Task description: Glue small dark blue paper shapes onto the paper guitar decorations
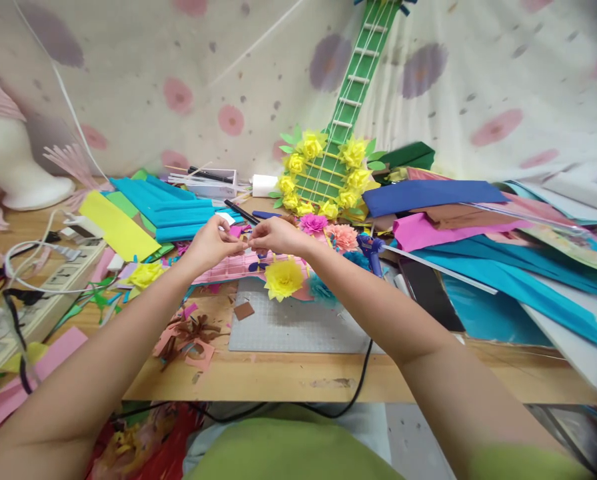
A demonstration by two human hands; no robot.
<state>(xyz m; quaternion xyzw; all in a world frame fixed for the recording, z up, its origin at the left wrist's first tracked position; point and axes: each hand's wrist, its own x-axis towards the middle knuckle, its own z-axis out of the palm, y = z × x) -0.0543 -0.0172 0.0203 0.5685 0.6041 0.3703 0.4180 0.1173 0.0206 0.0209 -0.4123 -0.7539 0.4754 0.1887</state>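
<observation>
Both left hand (212, 241) and right hand (277, 236) pinch one tiny scrap (249, 244) above a yellow flower (283, 279).

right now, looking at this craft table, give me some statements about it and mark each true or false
1. The left hand and right hand meet at the fingertips. True.
2. The flowers around the green paper guitar are blue. False: they are yellow.
3. A yellow paper flower lies at the far edge of the grey cutting mat. True.
4. The power strip is at the right end of the table. False: it is at the left end.
5. A black cable hangs over the front edge. True.
</observation>
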